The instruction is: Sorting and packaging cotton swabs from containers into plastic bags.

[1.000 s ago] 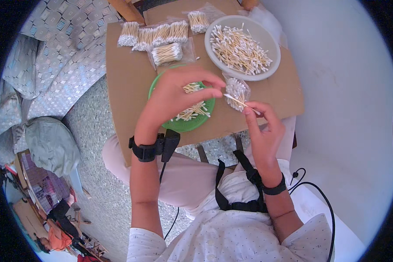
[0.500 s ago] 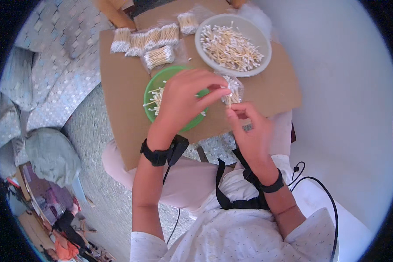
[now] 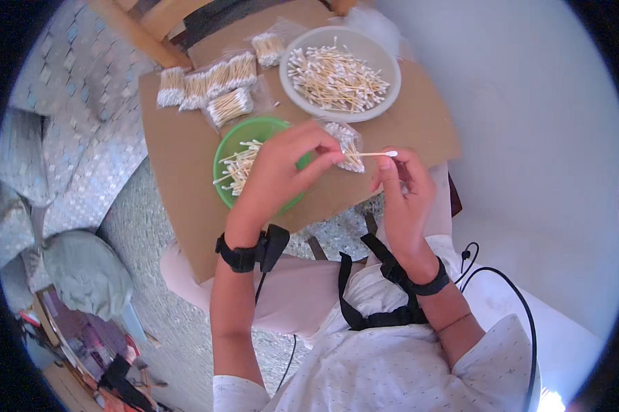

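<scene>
A wooden-stemmed cotton swab (image 3: 368, 154) is stretched level between my two hands. Thumb and fingers of my left hand (image 3: 278, 168) pinch its left end. The white tip at the other end sits between the thumb and fingers of my right hand (image 3: 409, 196). Just behind the swab lies a clear plastic bag (image 3: 344, 135) of swabs, partly covered by it. Under my left hand stands a green bowl (image 3: 219, 154) with loose swabs (image 3: 239, 170); the hand and wrist hide its right part.
A pale basin (image 3: 395, 75) heaped with swabs stands at the back right of the cardboard-topped table (image 3: 179, 226). Several packed bundles of swabs (image 3: 228, 106) lie at the back left. Wooden chair parts (image 3: 134, 38) rise beyond. A pale wall (image 3: 515, 137) borders the right side.
My hands have drawn apart, the right one moving rightward, and the swab now shows level between them. The whole view has shifted slightly.
</scene>
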{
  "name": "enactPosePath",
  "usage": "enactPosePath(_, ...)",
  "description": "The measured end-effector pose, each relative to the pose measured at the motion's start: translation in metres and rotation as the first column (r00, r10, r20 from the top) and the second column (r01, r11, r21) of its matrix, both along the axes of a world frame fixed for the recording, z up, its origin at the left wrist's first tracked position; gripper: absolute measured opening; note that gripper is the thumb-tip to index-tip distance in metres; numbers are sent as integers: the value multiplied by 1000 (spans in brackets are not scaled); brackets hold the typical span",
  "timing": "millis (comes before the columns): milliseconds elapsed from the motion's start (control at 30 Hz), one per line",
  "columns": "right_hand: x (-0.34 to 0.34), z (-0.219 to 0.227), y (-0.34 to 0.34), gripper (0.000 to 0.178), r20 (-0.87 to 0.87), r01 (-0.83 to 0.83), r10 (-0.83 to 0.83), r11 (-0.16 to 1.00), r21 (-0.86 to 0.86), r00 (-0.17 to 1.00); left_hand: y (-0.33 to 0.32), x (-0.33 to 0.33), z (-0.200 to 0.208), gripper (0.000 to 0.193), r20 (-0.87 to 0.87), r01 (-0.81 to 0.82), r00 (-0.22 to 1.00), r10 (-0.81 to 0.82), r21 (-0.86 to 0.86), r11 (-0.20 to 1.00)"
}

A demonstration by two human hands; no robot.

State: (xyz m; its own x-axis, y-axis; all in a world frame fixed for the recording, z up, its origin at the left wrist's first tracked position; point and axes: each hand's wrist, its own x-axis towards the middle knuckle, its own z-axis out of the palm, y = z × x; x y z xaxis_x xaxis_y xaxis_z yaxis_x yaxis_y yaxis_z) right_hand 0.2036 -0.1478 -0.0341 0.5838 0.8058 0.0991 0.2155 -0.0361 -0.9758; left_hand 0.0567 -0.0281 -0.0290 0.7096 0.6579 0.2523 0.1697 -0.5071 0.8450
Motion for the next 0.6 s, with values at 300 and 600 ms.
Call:
enactPosePath(300,4,-2,2,15,142,-158,144,983,90,979,-22,15,-6,15,-151,121,983,-102,124,985)
enactPosePath(600,7,-6,6,25,141,-271,257,959,89,956,-8,-1,-5,14,236,-35,965,118,-330,944)
